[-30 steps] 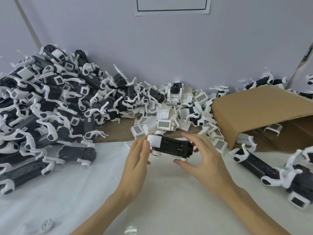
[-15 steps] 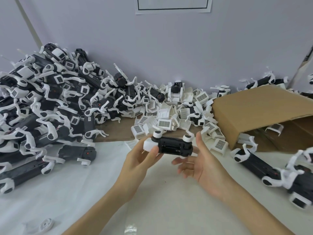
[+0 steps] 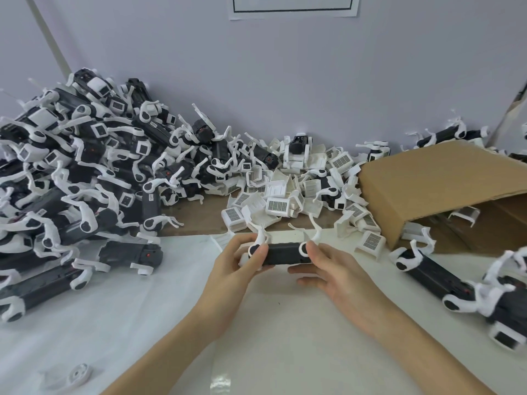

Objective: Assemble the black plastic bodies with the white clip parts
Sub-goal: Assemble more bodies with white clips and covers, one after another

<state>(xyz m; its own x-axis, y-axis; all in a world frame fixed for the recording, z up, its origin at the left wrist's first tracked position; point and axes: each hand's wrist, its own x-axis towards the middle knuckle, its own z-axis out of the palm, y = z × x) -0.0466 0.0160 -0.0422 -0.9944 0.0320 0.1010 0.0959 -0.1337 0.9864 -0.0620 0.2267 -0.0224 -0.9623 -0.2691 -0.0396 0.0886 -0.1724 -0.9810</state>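
Observation:
A black plastic body (image 3: 283, 253) with white legs pointing up is held just above the white table cover at centre. My left hand (image 3: 236, 269) grips its left end, fingers curled round the white cap. My right hand (image 3: 332, 269) holds the right end with the thumb on top and fingers underneath. Loose white clip parts (image 3: 278, 205) with grid faces lie heaped right behind the body. A large pile of assembled black-and-white units (image 3: 71, 178) fills the left side.
A tipped cardboard box (image 3: 436, 192) lies open at the right with parts inside. Assembled units (image 3: 427, 269) lie at the right edge. A small white round part (image 3: 77, 376) sits near the front left. The wall stands close behind.
The body has been turned over in my hands, so its white legs now stick up. It sits slightly lower, and my right hand has closed onto its right end.

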